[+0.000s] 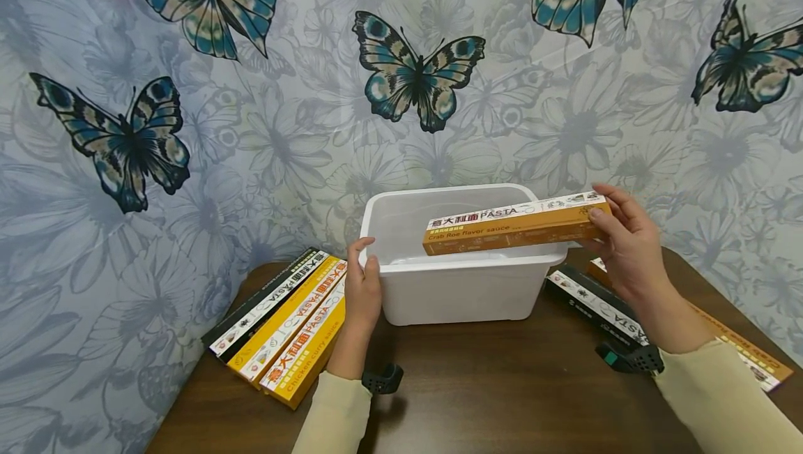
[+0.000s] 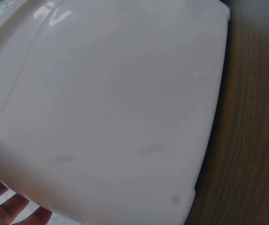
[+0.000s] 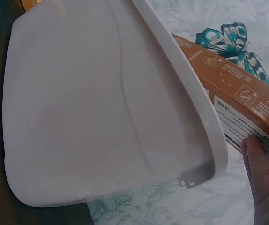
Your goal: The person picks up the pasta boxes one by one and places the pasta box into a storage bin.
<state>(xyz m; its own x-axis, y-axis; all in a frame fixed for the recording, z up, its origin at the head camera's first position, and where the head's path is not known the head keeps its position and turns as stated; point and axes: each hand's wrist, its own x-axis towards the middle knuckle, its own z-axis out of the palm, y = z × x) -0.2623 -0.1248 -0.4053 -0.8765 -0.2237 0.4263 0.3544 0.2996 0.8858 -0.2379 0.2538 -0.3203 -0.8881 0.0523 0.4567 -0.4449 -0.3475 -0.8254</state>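
1. Pasta carton (image 1: 502, 231): slim, straight-edged printed card, brown-orange with a white strip. Bin (image 1: 467, 293): smooth white plastic, rounded corners, rolled rim. Table (image 1: 477, 384): dark wood grain.
2. Right hand (image 1: 636, 259) pinches the carton's right end, thumb on the front face. Left hand (image 1: 362, 293) grips the bin's left front corner, index finger at the rim.
3. Hidden: fingers cover the carton's right end; the carton blocks part of the bin's interior. Black box (image 1: 592, 304) lies partly behind the right arm. Left wrist view catches fingertips only; right wrist view crops the carton. Contact between carton and rim: cannot tell.
4. Carton over the bin's mouth, long axis left to right, right end slightly raised, lettering facing the wearer.
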